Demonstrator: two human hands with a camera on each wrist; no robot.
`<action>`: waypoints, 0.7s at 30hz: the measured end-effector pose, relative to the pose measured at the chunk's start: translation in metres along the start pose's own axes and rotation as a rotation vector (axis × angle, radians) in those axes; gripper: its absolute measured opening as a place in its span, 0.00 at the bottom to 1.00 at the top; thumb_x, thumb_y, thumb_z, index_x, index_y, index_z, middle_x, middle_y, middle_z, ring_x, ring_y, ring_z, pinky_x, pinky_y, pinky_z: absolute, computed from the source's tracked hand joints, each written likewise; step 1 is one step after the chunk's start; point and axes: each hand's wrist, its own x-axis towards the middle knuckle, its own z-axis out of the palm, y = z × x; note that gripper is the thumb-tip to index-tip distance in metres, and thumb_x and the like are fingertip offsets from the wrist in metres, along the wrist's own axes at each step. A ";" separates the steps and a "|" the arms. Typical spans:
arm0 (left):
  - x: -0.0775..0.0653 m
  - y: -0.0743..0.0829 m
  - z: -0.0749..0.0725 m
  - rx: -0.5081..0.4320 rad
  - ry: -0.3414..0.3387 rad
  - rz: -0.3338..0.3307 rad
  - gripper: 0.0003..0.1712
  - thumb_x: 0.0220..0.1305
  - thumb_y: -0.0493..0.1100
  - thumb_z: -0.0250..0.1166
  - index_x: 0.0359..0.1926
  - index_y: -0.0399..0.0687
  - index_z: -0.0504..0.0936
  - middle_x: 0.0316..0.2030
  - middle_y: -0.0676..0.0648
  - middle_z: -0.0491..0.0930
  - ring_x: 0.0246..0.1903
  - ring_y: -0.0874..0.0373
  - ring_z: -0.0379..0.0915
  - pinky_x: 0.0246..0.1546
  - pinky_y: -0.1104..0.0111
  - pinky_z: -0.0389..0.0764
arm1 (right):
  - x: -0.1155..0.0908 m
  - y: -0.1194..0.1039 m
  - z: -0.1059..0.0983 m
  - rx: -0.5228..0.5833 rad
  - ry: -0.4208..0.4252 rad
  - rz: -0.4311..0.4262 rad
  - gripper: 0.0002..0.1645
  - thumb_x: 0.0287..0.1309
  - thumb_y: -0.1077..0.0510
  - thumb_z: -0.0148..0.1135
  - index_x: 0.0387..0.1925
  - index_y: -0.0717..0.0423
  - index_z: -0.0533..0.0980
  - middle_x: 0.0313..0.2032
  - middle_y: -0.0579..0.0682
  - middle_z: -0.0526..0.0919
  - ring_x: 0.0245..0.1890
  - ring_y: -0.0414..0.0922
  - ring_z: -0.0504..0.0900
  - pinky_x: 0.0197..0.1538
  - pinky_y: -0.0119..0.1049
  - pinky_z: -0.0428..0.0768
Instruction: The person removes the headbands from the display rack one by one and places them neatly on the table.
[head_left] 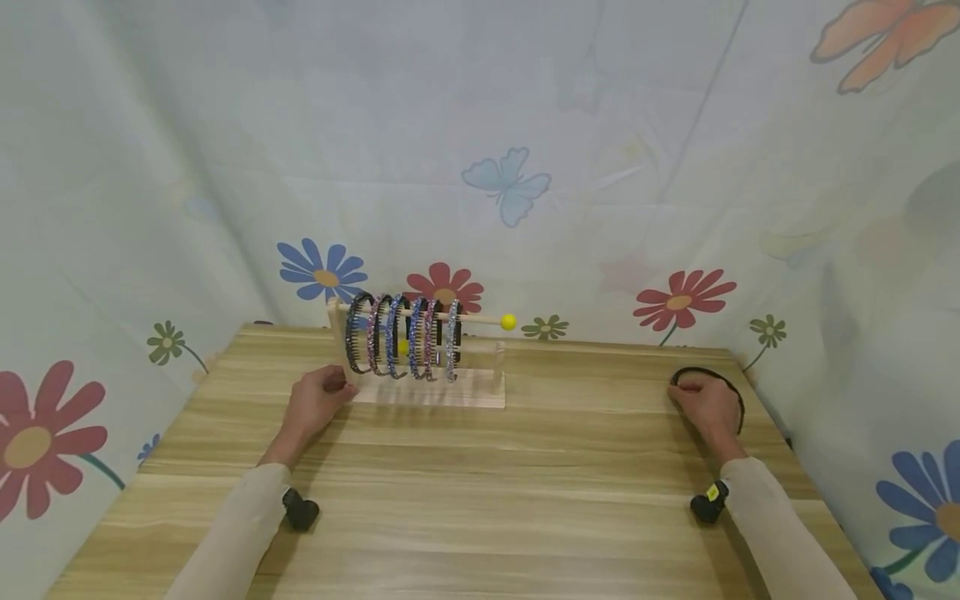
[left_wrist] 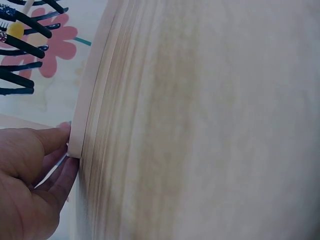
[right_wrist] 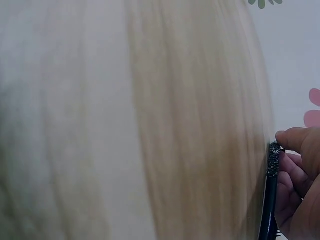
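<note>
A wooden headband stand stands at the back left of the table, its upper rod ending in a yellow ball. Several glittery toothed headbands hang along that rod in black, pink, blue and silver. My left hand pinches the left end of the stand's base; in the left wrist view thumb and fingers meet at the base's corner. Far to the right, my right hand holds a black headband low at the table. Dark sparkling stones cover part of this headband in the right wrist view.
The wood-grain table stretches between the two arms. A white curtain printed with flowers and butterflies hangs behind and at both sides. Each wrist wears a small black camera.
</note>
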 end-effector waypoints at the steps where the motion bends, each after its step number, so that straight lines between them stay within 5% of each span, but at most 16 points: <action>1: 0.000 0.000 0.000 0.000 0.000 0.000 0.22 0.70 0.39 0.67 0.60 0.31 0.79 0.52 0.30 0.83 0.52 0.37 0.83 0.54 0.46 0.82 | 0.000 0.000 0.000 -0.001 0.002 0.001 0.20 0.60 0.46 0.72 0.42 0.59 0.89 0.43 0.59 0.90 0.46 0.61 0.86 0.47 0.57 0.80; 9: 0.002 0.000 0.000 0.003 0.005 0.014 0.22 0.69 0.39 0.68 0.59 0.30 0.80 0.51 0.30 0.84 0.50 0.37 0.84 0.53 0.46 0.83 | 0.001 -0.015 -0.008 0.068 0.026 -0.007 0.24 0.64 0.46 0.69 0.49 0.62 0.86 0.41 0.60 0.89 0.41 0.57 0.86 0.38 0.46 0.80; 16: 0.001 0.001 -0.001 0.008 0.001 0.006 0.22 0.69 0.39 0.68 0.59 0.30 0.80 0.51 0.31 0.84 0.50 0.37 0.84 0.53 0.47 0.83 | -0.004 -0.048 -0.021 0.178 0.050 -0.120 0.24 0.64 0.50 0.70 0.53 0.63 0.84 0.41 0.60 0.89 0.39 0.53 0.87 0.36 0.30 0.78; 21: 0.000 0.001 0.000 -0.002 0.002 -0.001 0.22 0.69 0.39 0.68 0.58 0.30 0.80 0.51 0.31 0.84 0.50 0.38 0.84 0.53 0.47 0.83 | -0.008 -0.070 -0.022 0.291 0.092 -0.203 0.23 0.62 0.50 0.73 0.52 0.62 0.85 0.38 0.59 0.90 0.32 0.38 0.82 0.31 0.19 0.74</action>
